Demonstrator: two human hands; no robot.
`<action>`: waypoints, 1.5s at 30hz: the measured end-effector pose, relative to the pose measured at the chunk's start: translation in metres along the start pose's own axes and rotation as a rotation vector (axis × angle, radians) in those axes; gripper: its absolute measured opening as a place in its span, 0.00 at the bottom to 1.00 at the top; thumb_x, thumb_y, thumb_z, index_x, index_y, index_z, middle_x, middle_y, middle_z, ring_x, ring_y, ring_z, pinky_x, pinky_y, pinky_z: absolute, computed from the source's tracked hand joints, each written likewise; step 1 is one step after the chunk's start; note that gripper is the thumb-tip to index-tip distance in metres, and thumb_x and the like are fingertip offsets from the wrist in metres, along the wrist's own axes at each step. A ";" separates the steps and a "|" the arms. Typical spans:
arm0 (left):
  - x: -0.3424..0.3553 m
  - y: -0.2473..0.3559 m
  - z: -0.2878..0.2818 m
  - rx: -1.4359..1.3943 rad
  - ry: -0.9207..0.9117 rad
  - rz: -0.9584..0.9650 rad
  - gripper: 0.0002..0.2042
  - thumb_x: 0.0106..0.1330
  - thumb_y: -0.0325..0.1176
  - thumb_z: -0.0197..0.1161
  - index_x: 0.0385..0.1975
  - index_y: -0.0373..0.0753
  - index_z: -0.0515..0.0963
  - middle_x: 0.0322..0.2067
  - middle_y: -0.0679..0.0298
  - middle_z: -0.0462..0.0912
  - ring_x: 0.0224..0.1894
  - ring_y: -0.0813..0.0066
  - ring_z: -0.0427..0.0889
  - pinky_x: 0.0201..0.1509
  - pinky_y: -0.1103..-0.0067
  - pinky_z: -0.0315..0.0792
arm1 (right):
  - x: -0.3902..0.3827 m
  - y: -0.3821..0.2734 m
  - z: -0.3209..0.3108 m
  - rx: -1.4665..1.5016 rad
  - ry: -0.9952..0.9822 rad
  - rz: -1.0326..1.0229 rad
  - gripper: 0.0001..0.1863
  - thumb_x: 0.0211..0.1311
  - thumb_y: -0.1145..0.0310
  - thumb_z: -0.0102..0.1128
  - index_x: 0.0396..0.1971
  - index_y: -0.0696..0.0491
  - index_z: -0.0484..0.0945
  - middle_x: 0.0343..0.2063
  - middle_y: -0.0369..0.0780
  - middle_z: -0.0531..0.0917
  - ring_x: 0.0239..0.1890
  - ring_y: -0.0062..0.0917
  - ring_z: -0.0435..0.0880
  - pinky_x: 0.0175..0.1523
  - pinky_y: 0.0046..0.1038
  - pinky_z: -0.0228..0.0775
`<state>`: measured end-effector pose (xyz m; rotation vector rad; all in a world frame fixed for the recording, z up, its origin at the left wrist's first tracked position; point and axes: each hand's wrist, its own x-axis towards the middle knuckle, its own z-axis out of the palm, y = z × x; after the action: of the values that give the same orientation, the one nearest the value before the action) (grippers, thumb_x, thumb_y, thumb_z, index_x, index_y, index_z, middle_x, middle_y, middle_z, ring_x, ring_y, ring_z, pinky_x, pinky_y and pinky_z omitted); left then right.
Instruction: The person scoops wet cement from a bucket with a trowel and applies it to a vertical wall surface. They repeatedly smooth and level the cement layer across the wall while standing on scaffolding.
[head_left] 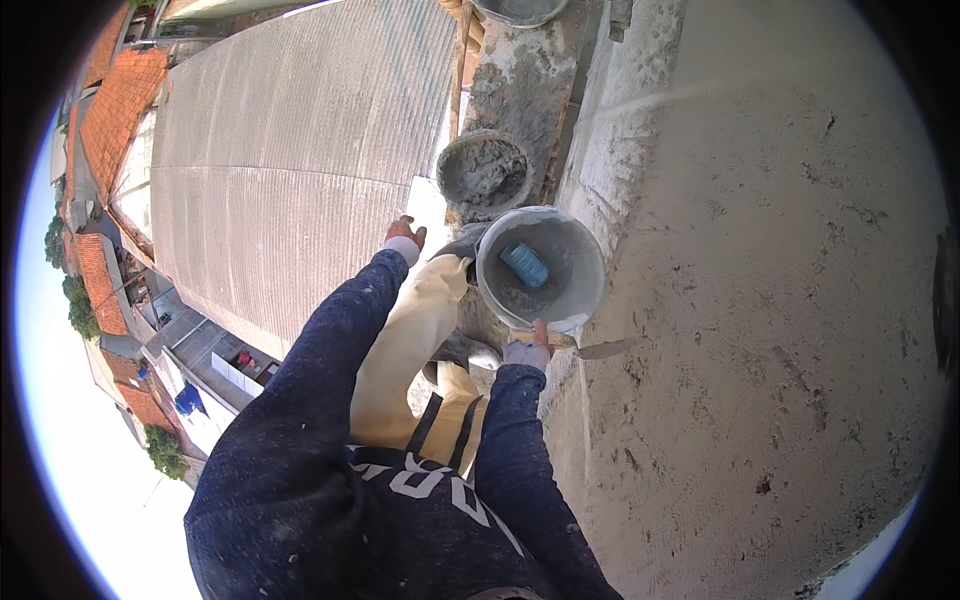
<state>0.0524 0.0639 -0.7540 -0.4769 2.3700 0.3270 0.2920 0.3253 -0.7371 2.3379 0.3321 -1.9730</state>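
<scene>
A grey plastic bucket stands in front of my legs, with a blue cylinder that resembles a spool of string lying inside. My right hand is at the bucket's near rim, closed round the wooden handle of a trowel. The trowel's narrow blade points right, toward the plastered wall. A finger of that hand reaches up against the bucket rim. My left hand is held out to the left beside my leg, fingers apart and holding nothing, over the corrugated roof.
Beyond the bucket, a tub of wet mortar sits on a mortar-stained plank, with another tub farther along. A rough plastered wall rises on the right. Left of me lies a corrugated roof, with tiled roofs beyond.
</scene>
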 end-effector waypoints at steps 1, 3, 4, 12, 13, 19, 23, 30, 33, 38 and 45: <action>0.011 0.001 0.005 -0.053 -0.028 -0.030 0.25 0.59 0.43 0.63 0.53 0.35 0.71 0.50 0.44 0.75 0.55 0.51 0.72 0.61 0.67 0.67 | -0.006 -0.007 0.020 -0.098 0.114 0.021 0.30 0.52 0.62 0.65 0.56 0.48 0.66 0.48 0.44 0.76 0.41 0.38 0.78 0.39 0.41 0.72; 0.035 0.002 0.018 -0.123 -0.005 -0.061 0.27 0.58 0.44 0.63 0.54 0.35 0.69 0.52 0.43 0.73 0.57 0.51 0.71 0.62 0.67 0.66 | -0.023 -0.017 0.058 -0.217 0.310 -0.031 0.37 0.47 0.63 0.70 0.58 0.52 0.63 0.51 0.47 0.74 0.46 0.37 0.77 0.43 0.41 0.73; 0.047 0.002 0.025 -0.156 -0.016 -0.102 0.28 0.58 0.45 0.63 0.55 0.35 0.69 0.53 0.43 0.73 0.58 0.51 0.70 0.62 0.67 0.65 | -0.032 -0.022 0.077 -0.241 0.373 -0.062 0.40 0.45 0.63 0.73 0.59 0.53 0.62 0.52 0.48 0.73 0.48 0.37 0.76 0.46 0.41 0.73; 0.161 0.010 0.067 -0.349 -0.084 -0.352 0.43 0.58 0.52 0.63 0.66 0.31 0.52 0.63 0.40 0.59 0.66 0.48 0.59 0.69 0.68 0.55 | -0.075 -0.034 0.188 -0.815 0.201 -0.713 0.47 0.46 0.59 0.73 0.62 0.63 0.56 0.59 0.53 0.63 0.59 0.41 0.69 0.61 0.37 0.67; 0.171 0.013 0.070 -0.387 -0.086 -0.335 0.44 0.58 0.53 0.62 0.66 0.32 0.50 0.63 0.40 0.58 0.66 0.48 0.58 0.69 0.69 0.54 | -0.074 -0.035 0.197 -0.974 0.234 -0.826 0.46 0.47 0.59 0.72 0.62 0.63 0.57 0.58 0.53 0.63 0.60 0.42 0.67 0.63 0.38 0.65; 0.184 0.020 0.060 -0.434 -0.103 -0.371 0.40 0.60 0.53 0.60 0.66 0.36 0.53 0.62 0.41 0.62 0.65 0.48 0.61 0.67 0.68 0.58 | -0.069 -0.044 0.220 -1.060 0.154 -0.913 0.44 0.47 0.58 0.71 0.60 0.63 0.59 0.55 0.54 0.65 0.60 0.43 0.64 0.65 0.39 0.61; 0.166 0.010 0.037 -0.570 -0.121 -0.278 0.29 0.62 0.47 0.58 0.60 0.39 0.66 0.53 0.50 0.74 0.58 0.58 0.72 0.59 0.68 0.67 | -0.065 -0.048 0.218 -1.101 0.201 -0.824 0.43 0.47 0.58 0.72 0.59 0.64 0.61 0.53 0.53 0.65 0.58 0.43 0.66 0.64 0.40 0.62; 0.116 0.040 0.006 -1.185 -0.391 -0.230 0.14 0.67 0.41 0.54 0.43 0.37 0.73 0.40 0.57 0.79 0.43 0.66 0.82 0.47 0.71 0.76 | -0.055 -0.057 0.215 -1.104 0.191 -0.836 0.41 0.46 0.59 0.72 0.57 0.64 0.64 0.54 0.53 0.67 0.56 0.43 0.70 0.62 0.38 0.64; 0.099 0.070 0.006 -1.165 -0.411 -0.208 0.11 0.66 0.37 0.56 0.40 0.36 0.73 0.38 0.58 0.77 0.41 0.64 0.83 0.47 0.71 0.78 | -0.049 -0.074 0.201 -1.062 0.177 -0.758 0.40 0.47 0.61 0.71 0.58 0.64 0.64 0.58 0.53 0.65 0.60 0.42 0.68 0.63 0.38 0.62; 0.110 0.120 0.028 -1.000 -0.284 -0.118 0.12 0.63 0.36 0.59 0.38 0.34 0.74 0.31 0.62 0.77 0.32 0.71 0.80 0.33 0.76 0.77 | -0.032 -0.107 0.153 -0.989 0.115 -0.781 0.46 0.47 0.65 0.70 0.64 0.62 0.54 0.64 0.52 0.58 0.65 0.40 0.61 0.68 0.35 0.55; 0.122 0.177 0.004 -0.918 -0.086 -0.142 0.28 0.62 0.43 0.58 0.55 0.26 0.69 0.40 0.52 0.81 0.33 0.67 0.80 0.37 0.75 0.75 | -0.024 -0.124 0.060 -0.864 0.125 -0.777 0.50 0.47 0.71 0.70 0.67 0.60 0.46 0.65 0.51 0.56 0.65 0.37 0.61 0.68 0.33 0.55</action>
<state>-0.1050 0.1946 -0.8204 -1.0054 1.9709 1.3464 0.2046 0.4324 -0.7129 1.8333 1.8721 -1.3567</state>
